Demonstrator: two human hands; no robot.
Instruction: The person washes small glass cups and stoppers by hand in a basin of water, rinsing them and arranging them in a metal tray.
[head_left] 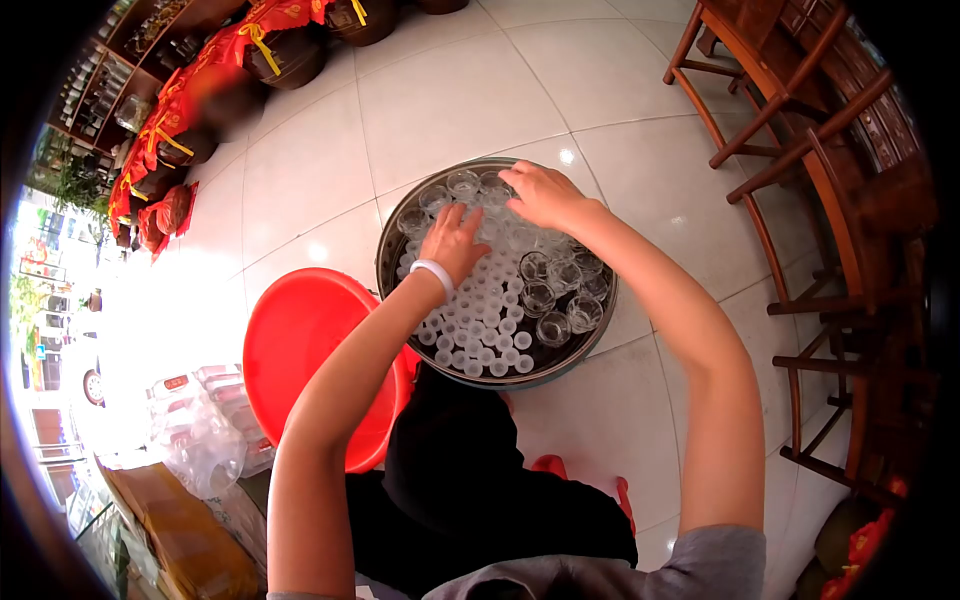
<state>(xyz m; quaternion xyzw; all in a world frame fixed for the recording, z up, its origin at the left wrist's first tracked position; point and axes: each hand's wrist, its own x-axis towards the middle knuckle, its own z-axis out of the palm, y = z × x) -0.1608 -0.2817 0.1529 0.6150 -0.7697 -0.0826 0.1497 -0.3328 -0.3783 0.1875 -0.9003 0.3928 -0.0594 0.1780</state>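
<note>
A round dark tray (pixel 598 335) in front of me holds many small white cups (pixel 480 325) and clear glasses (pixel 538 298). My left hand (pixel 456 243), with a white band at the wrist, is over the left part of the tray with its fingers apart, just above the cups and glasses. At the tray's far edge is my right hand (pixel 545 195), fingers bent towards the clear glasses there; whether it holds one cannot be made out. More glasses (pixel 463 184) stand along the far rim.
A red basin (pixel 300 320) is left of the tray, beside plastic-wrapped packs (pixel 200 420) and a cardboard box (pixel 180 520). Wooden chairs (pixel 790 150) stand at the right on the tiled floor (pixel 430 110). Dark jars with red cloth (pixel 290 55) line the upper left.
</note>
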